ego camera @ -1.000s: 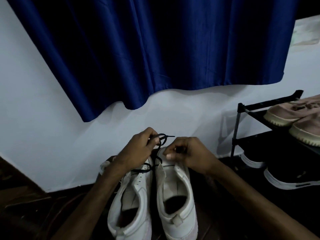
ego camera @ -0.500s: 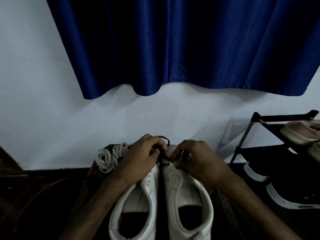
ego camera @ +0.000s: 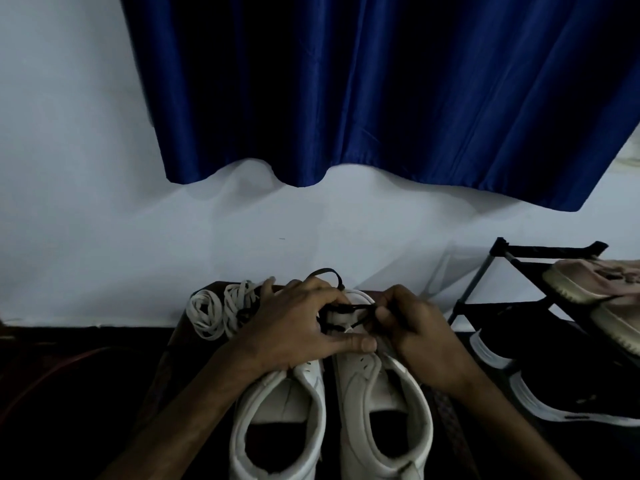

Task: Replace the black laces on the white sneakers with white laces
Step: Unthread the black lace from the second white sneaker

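Two white sneakers stand side by side with heels toward me, the left sneaker (ego camera: pixel 277 407) and the right sneaker (ego camera: pixel 384 403). A black lace (ego camera: pixel 349 308) crosses the front of the right sneaker, and one loop of it sticks up behind my fingers. My left hand (ego camera: pixel 294 327) lies over the fronts of both shoes, its thumb pressed on the right shoe's tongue and its fingers on the lace. My right hand (ego camera: pixel 412 323) pinches the black lace at the right shoe's eyelets. Coiled white laces (ego camera: pixel 221 310) lie just left of the shoes.
A black shoe rack (ego camera: pixel 519 261) stands at the right with pink sneakers (ego camera: pixel 595 282) on top and black shoes with white soles (ego camera: pixel 554 386) below. A blue curtain (ego camera: pixel 381 98) hangs over the white wall behind. The floor is dark.
The view has tilted and shifted, bringing the white laces into sight. My hands moved down onto the right shoe's front, and my right hand now pulls the black lace sideways.
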### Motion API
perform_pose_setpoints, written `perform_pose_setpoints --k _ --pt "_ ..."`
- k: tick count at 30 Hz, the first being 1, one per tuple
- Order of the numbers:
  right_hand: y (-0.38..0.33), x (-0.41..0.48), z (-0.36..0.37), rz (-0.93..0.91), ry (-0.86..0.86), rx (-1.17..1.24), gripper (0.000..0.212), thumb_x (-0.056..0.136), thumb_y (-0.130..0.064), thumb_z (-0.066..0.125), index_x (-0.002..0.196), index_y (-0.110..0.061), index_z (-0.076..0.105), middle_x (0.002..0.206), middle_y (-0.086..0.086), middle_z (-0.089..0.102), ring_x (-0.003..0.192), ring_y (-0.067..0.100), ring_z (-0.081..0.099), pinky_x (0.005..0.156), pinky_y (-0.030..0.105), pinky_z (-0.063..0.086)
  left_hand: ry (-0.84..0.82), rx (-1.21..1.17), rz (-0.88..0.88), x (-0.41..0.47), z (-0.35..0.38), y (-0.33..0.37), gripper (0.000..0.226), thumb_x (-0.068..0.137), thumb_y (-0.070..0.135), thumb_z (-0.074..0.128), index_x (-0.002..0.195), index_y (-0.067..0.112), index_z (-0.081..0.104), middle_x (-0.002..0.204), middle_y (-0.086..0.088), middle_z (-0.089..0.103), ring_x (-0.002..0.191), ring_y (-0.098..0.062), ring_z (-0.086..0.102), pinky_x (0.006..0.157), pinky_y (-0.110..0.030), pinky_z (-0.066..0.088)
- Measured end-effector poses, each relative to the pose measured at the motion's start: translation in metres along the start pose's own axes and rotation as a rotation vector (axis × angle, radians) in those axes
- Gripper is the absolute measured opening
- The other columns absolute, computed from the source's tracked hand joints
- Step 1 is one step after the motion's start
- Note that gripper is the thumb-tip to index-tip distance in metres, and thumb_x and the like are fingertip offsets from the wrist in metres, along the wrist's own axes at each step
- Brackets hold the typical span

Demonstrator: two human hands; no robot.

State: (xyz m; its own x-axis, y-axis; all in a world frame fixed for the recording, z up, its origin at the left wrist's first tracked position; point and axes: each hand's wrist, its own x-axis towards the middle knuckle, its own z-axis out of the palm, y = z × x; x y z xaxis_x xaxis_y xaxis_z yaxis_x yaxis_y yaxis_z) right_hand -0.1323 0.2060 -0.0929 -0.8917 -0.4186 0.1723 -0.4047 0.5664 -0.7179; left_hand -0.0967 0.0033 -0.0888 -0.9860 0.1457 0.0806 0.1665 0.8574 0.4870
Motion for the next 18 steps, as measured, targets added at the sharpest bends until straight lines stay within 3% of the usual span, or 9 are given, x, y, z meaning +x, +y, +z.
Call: perform_pose_setpoints --k 3,5,7,8,10,13,15,18 --pt "0.001 0.002 0.007 0.113 0.072 0.403 0.014 0.1 -0.009 0.049 0.089 -0.004 0.055 0.087 0.01 0.074 0.084 0.02 0.069 0.075 0.027 0.054 -0.051 0.057 -0.039 -0.002 -0.003 0.004 0.094 0.046 0.1 0.041 0.125 0.049 0.048 0.134 0.026 0.045 0.129 0.0 0.041 0.115 -0.064 -0.002" --pt "-0.004 0.005 0.005 0.239 0.131 0.808 0.017 0.103 -0.005 0.042 0.09 0.002 0.052 0.087 0.018 0.07 0.078 0.026 0.07 0.068 0.03 0.057 -0.053 0.081 -0.045 -0.003 -0.004 0.007 0.096 0.046 0.096 0.039 0.128 0.049 0.047 0.135 0.025 0.046 0.131 0.0 0.039 0.115 -0.064 -0.006" --pt "-0.006 0.008 0.001 0.338 0.215 0.934 0.016 0.102 -0.003 0.041 0.092 0.002 0.052 0.084 0.017 0.068 0.066 0.022 0.067 0.059 0.029 0.056 -0.039 0.076 -0.049 -0.004 -0.005 0.008 0.095 0.045 0.096 0.039 0.127 0.049 0.048 0.134 0.025 0.048 0.131 0.0 0.039 0.115 -0.064 -0.007" --pt "-0.006 0.009 0.001 0.339 0.26 0.877 0.013 0.101 -0.002 0.045 0.091 0.0 0.053 0.081 0.016 0.067 0.062 0.02 0.065 0.057 0.03 0.055 -0.04 0.067 -0.052 -0.004 -0.005 0.009 0.094 0.045 0.095 0.04 0.126 0.049 0.049 0.133 0.026 0.049 0.131 0.0 0.038 0.115 -0.064 -0.007" --pt "0.0 0.008 -0.002 0.212 0.322 0.509 0.006 0.095 -0.003 0.058 0.092 -0.008 0.056 0.079 0.006 0.068 0.064 0.016 0.065 0.061 0.032 0.052 -0.048 0.049 -0.059 -0.005 -0.005 0.008 0.092 0.046 0.094 0.041 0.125 0.048 0.049 0.133 0.027 0.049 0.132 0.0 0.037 0.116 -0.063 -0.007" --pt "-0.006 0.004 -0.014 -0.053 0.232 -0.076 0.034 0.086 -0.016 0.073 0.111 -0.027 0.053 0.103 -0.015 0.059 0.093 -0.002 0.058 0.072 0.011 0.047 -0.063 0.034 -0.065 -0.005 -0.005 0.008 0.093 0.047 0.093 0.04 0.128 0.048 0.047 0.136 0.026 0.047 0.134 -0.001 0.034 0.116 -0.064 -0.006" --pt "-0.015 0.005 -0.022 -0.208 0.106 -0.24 0.031 0.084 -0.016 0.075 0.109 -0.028 0.062 0.108 -0.013 0.054 0.095 0.002 0.053 0.074 0.006 0.041 -0.062 0.034 -0.058 -0.004 -0.004 0.006 0.094 0.046 0.094 0.04 0.128 0.048 0.047 0.136 0.025 0.047 0.135 -0.002 0.034 0.116 -0.065 -0.005" --pt "-0.019 0.008 -0.018 -0.277 -0.154 -0.287 0.024 0.079 -0.009 0.076 0.096 -0.026 0.074 0.096 -0.01 0.061 0.082 0.0 0.056 0.071 0.007 0.038 -0.036 0.039 -0.047 -0.003 -0.002 0.006 0.1 0.043 0.103 0.037 0.126 0.049 0.048 0.133 0.024 0.05 0.133 -0.003 0.037 0.115 -0.065 -0.006"
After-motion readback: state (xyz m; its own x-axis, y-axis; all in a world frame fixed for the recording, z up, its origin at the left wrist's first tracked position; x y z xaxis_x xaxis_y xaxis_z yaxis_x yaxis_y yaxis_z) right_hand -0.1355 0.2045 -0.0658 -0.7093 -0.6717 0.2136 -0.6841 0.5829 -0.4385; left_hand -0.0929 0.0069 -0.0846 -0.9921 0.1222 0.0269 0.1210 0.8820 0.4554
